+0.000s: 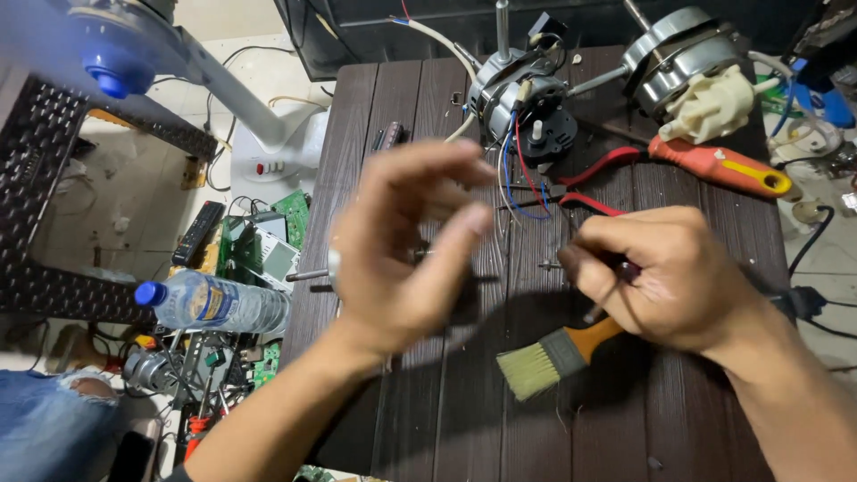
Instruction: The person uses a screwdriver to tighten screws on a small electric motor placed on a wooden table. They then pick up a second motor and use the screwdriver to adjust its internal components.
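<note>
Both hands hover over the dark worktop [428,428]. Left hand [402,259], blurred, fingers half-curled, apparently around a metal shaft [308,275] (grip unclear). Right hand [669,277] is clamped on a slim tool beside the brush [558,353]. Shaft looks stiff, slippery: hold mid-length.

— What's in the hands?

— The left hand [402,250] is blurred, fingers curled round a small metal part with a thin shaft [308,275] poking out toward the table's left edge. What the part is, I cannot tell.

— And the right?

— The right hand [665,277] is closed round a thin dark tool [600,303], its tip pointing left.

— The brush?

— The brush [558,353] lies flat on the table just under the right hand, orange handle partly hidden beneath it, pale bristles pointing toward the near edge.
</note>
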